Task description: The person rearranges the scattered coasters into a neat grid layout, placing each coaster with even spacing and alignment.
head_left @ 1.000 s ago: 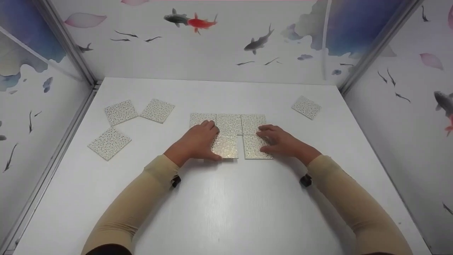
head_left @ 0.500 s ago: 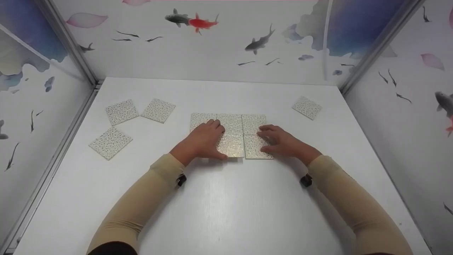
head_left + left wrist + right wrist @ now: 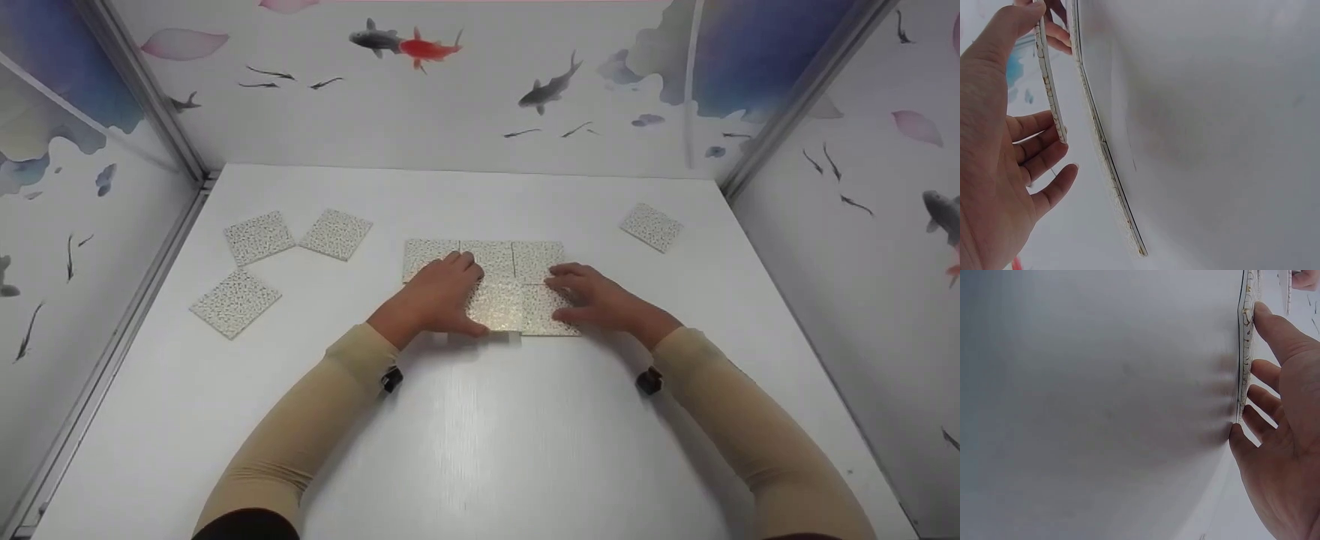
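And there's the left hand (image 3: 435,296) pinching a square tile (image 3: 498,306) raised off the bench (image 3: 465,435), just left of the near-right tile (image 3: 538,311) where the right hand (image 3: 600,300) rests, fingers relaxed, and nearside of the three-tile row (image 3: 491,257).

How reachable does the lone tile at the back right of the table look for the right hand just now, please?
Probably yes: the right hand seems only to rest against the grouped tiles, and no object shows between it and the lone tile, which lies apart from them.
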`<act>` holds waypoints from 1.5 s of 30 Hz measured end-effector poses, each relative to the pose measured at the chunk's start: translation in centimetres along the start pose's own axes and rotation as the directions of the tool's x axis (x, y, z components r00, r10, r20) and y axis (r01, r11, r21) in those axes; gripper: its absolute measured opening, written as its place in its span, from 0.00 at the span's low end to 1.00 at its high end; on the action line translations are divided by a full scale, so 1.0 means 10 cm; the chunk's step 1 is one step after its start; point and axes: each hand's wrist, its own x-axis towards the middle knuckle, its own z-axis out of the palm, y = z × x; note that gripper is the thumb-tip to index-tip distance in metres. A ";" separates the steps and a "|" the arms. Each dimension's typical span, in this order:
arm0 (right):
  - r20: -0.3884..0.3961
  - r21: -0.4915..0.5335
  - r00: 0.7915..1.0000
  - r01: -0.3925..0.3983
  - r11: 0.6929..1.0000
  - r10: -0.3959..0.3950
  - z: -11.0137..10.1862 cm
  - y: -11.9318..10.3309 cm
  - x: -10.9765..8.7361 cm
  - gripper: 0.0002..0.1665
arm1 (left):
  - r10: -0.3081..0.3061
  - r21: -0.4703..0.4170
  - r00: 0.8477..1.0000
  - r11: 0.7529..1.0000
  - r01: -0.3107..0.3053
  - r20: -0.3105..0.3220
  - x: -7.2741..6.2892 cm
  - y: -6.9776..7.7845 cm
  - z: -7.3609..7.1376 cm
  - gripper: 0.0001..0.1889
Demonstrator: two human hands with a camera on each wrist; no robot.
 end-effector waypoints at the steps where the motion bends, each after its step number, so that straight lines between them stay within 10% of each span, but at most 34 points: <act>1: 0.000 -0.001 1.000 0.000 1.000 0.000 0.00 0.00 0.00 0.44 | -0.002 -0.002 1.000 1.000 0.002 0.000 0.00 0.00 0.00 0.50; 45: 0.013 -0.032 1.000 -0.014 0.999 0.015 0.01 0.03 0.02 0.44 | -0.095 0.049 0.992 0.995 0.091 0.079 0.03 0.07 0.10 0.52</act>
